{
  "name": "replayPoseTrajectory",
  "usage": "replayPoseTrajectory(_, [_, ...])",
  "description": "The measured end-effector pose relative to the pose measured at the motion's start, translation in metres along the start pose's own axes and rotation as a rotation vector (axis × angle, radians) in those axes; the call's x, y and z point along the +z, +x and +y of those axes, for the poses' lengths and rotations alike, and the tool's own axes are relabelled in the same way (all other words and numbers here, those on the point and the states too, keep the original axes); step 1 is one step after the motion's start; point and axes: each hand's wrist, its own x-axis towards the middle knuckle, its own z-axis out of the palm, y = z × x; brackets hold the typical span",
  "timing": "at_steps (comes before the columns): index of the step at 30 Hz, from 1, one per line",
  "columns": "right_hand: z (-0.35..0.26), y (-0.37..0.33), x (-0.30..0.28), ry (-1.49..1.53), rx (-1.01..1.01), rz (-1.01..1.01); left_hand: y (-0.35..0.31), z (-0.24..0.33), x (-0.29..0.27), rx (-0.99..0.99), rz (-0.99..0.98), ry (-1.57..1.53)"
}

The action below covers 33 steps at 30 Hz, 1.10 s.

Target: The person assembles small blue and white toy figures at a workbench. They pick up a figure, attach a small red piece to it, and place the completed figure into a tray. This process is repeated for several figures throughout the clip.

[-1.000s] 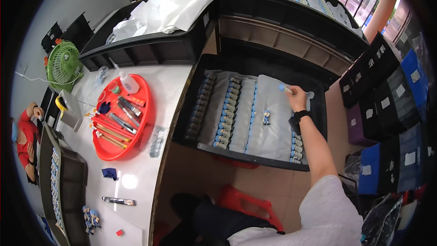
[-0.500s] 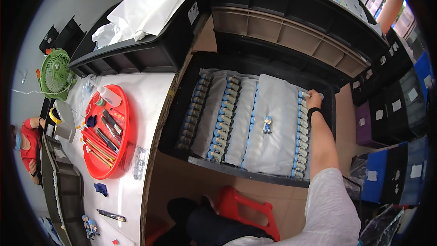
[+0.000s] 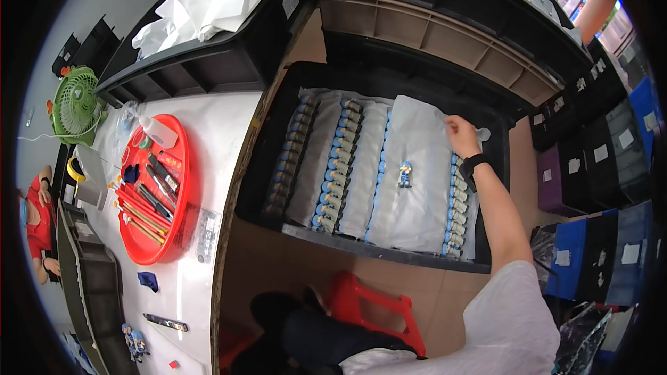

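My right hand (image 3: 463,137), a dark band on its wrist, is over the far right corner of a white sheet (image 3: 417,205). Its fingers are curled together; whatever they hold, if anything, is too small to make out. One small figurine (image 3: 404,174) in blue and cream lies alone on that sheet. Just below the hand runs the right row of figurines (image 3: 456,201), their far end hidden by the hand and wrist. More rows of figurines (image 3: 338,163) lie left of the sheet in a black crate (image 3: 389,252). No left hand shows.
A white table (image 3: 240,121) at left carries a red tray (image 3: 182,198) of brushes and pens. A black bin (image 3: 187,83) with white sheets stands behind it. A red stool (image 3: 379,309) is near my legs. Stacked bins (image 3: 587,167) line the right. Another person (image 3: 40,219) is far left.
My right hand has moved left and slightly away from me, from the right row's far end to the sheet's far corner. The whole view has shifted slightly.
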Motion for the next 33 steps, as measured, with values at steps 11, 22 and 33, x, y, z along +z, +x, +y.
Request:
replayPoseTrajectory(11, [-0.095, -0.072, 0.034, -0.260, 0.068, -0.446, -0.005, 0.002, 0.039, 0.002, 0.083, 0.171])
replayPoseTrajectory(22, [-0.112, -0.072, 0.046, 0.085, -0.034, -0.322, -0.009, -0.002, 0.022, 0.029, 0.101, 0.154])
replayPoseTrajectory(33, [-0.121, -0.074, 0.081, -0.180, -0.496, -0.673, -0.006, -0.002, 0.026, 0.033, 0.089, 0.147])
